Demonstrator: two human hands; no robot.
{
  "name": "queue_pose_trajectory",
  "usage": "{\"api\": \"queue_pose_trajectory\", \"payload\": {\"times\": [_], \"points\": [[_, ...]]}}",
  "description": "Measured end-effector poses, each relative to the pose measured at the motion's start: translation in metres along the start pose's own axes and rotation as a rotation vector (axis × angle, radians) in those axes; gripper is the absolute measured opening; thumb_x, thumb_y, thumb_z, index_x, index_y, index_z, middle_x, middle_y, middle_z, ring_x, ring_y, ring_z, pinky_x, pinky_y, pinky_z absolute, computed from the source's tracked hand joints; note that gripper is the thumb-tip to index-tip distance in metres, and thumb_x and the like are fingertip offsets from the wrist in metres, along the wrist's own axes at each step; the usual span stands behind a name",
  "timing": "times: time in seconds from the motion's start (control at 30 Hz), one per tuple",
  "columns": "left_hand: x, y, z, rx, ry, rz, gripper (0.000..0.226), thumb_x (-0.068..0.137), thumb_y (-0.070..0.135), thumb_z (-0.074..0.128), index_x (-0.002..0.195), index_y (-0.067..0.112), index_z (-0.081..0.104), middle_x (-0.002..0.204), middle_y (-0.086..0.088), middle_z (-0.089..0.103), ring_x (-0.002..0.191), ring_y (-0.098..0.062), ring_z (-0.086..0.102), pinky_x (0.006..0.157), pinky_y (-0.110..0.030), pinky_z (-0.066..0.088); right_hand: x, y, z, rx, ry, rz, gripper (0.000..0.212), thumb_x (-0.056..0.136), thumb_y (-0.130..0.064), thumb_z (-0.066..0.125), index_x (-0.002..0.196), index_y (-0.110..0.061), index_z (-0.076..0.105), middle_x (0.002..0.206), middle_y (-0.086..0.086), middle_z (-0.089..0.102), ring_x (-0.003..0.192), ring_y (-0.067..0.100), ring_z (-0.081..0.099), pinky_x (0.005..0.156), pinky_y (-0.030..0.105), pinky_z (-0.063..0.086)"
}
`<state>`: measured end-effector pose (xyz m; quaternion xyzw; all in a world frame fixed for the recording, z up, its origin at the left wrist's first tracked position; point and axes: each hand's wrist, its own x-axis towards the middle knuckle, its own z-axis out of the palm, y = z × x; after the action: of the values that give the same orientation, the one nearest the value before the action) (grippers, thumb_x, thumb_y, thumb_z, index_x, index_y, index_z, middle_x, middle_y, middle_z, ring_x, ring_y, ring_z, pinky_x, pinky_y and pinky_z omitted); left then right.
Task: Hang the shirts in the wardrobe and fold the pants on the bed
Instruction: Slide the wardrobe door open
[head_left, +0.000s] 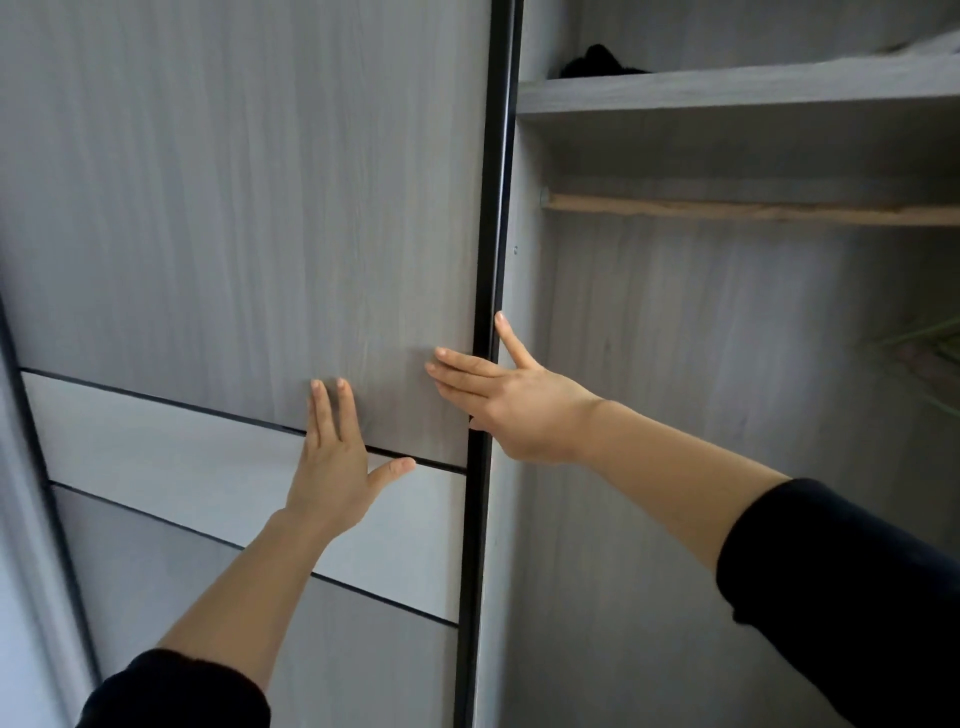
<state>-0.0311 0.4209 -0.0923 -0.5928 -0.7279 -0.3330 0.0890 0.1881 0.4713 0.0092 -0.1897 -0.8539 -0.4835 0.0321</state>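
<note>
The grey wood-grain wardrobe door (234, 208) stood left, its black edge (488, 208) bordering the open compartment with a rail (727, 210). The left hand (337, 457) and right hand (514, 410) pressed flat on it, fingers straight, gripping nothing.

So the grey wood-grain wardrobe (675, 338) has its black-edged sliding door (234, 208) sitting over the left side, right compartment open, wooden hanging rail (753, 212) just under a grey shelf (727, 85).

Grey woodgrain door (234, 208), black edge strip (485, 260).
</note>
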Motion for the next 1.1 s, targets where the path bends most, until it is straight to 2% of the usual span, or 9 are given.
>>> {"api": "queue_pose_trajectory", "payload": {"times": [0.23, 0.27, 0.33, 0.4, 0.47, 0.63, 0.7, 0.9, 1.1], "points": [[-0.002, 0.011, -0.007, -0.053, -0.068, -0.079, 0.116, 0.082, 0.057, 0.06, 0.146, 0.007, -0.023, 0.154, -0.016, -0.028, 0.145, -0.028, -0.017, 0.118, -0.041, 0.007, 0.0, 0.0, 0.003, -0.002, 0.034, -0.009, 0.055, 0.101, -0.019, 0.039, 0.152, -0.013, 0.019, 0.162, 0.002, 0.006, 0.148, 0.017, -0.005, 0.103, 0.058, -0.026], [-0.005, 0.015, -0.009, -0.069, -0.065, -0.085, 0.113, 0.084, 0.052, 0.062, 0.148, 0.006, -0.019, 0.155, -0.015, -0.026, 0.146, -0.028, -0.015, 0.118, -0.04, 0.008, -0.004, 0.0, 0.001, 0.024, 0.074, 0.001, 0.052, 0.102, -0.021, 0.039, 0.151, -0.013, 0.024, 0.161, 0.003, 0.01, 0.149, 0.018, 0.0, 0.11, 0.055, -0.019], [-0.011, 0.028, -0.014, -0.091, 0.006, -0.033, 0.101, 0.087, 0.037, 0.066, 0.151, 0.006, -0.007, 0.158, -0.012, -0.019, 0.147, -0.029, -0.008, 0.118, -0.041, 0.015, -0.019, 0.0, -0.004, 0.124, 0.21, 0.069, 0.045, 0.099, -0.02, 0.049, 0.143, -0.01, 0.042, 0.156, 0.008, 0.027, 0.145, 0.024, 0.023, 0.118, 0.047, 0.012], [-0.018, 0.05, -0.017, -0.116, 0.115, 0.08, 0.09, 0.086, 0.021, 0.064, 0.152, 0.01, 0.004, 0.159, -0.009, -0.011, 0.146, -0.028, 0.001, 0.115, -0.04, 0.024, -0.04, 0.004, -0.006, 0.243, 0.34, 0.193, 0.04, 0.09, -0.016, 0.063, 0.128, -0.007, 0.059, 0.145, 0.012, 0.047, 0.132, 0.028, 0.046, 0.107, 0.043, 0.039], [-0.021, 0.08, -0.017, -0.121, 0.227, 0.222, 0.082, 0.084, 0.013, 0.061, 0.151, 0.01, 0.014, 0.159, -0.011, -0.001, 0.145, -0.029, 0.008, 0.113, -0.039, 0.025, -0.067, 0.013, -0.004, 0.317, 0.351, 0.311, 0.036, 0.083, -0.012, 0.069, 0.119, -0.005, 0.064, 0.137, 0.014, 0.054, 0.124, 0.03, 0.055, 0.096, 0.042, 0.048], [-0.014, 0.17, 0.002, -0.112, 0.312, 0.524, 0.073, 0.08, 0.007, 0.059, 0.146, 0.005, 0.03, 0.156, -0.016, 0.018, 0.144, -0.031, 0.02, 0.114, -0.037, 0.023, -0.143, 0.052, 0.008, 0.272, 0.086, 0.486, 0.036, 0.093, -0.02, 0.053, 0.126, -0.005, 0.056, 0.14, 0.011, 0.05, 0.121, 0.029, 0.052, 0.09, 0.037, 0.042], [-0.007, 0.209, 0.02, -0.131, 0.256, 0.53, 0.073, 0.082, 0.011, 0.058, 0.148, 0.009, 0.028, 0.157, -0.013, 0.015, 0.145, -0.029, 0.017, 0.112, -0.036, 0.026, -0.176, 0.069, 0.018, 0.237, -0.009, 0.536, 0.041, 0.097, -0.027, 0.044, 0.134, -0.01, 0.048, 0.144, 0.006, 0.042, 0.124, 0.026, 0.045, 0.094, 0.035, 0.037], [0.023, 0.332, 0.081, -0.138, 0.03, 0.482, 0.075, 0.087, 0.025, 0.056, 0.15, 0.018, 0.016, 0.16, -0.007, 0.001, 0.144, -0.028, 0.009, 0.111, -0.04, 0.028, -0.277, 0.126, 0.04, 0.163, -0.171, 0.683, 0.043, 0.095, -0.029, 0.045, 0.136, -0.015, 0.043, 0.143, 0.003, 0.04, 0.126, 0.024, 0.04, 0.096, 0.034, 0.031], [0.05, 0.446, 0.112, -0.147, 0.001, 0.607, 0.073, 0.088, 0.03, 0.055, 0.149, 0.016, 0.019, 0.159, -0.011, 0.0, 0.146, -0.027, 0.005, 0.113, -0.039, 0.024, -0.357, 0.179, 0.057, 0.084, -0.314, 0.796, 0.039, 0.093, -0.023, 0.047, 0.131, -0.016, 0.043, 0.134, 0.004, 0.042, 0.122, 0.024, 0.04, 0.092, 0.037, 0.034]]}}
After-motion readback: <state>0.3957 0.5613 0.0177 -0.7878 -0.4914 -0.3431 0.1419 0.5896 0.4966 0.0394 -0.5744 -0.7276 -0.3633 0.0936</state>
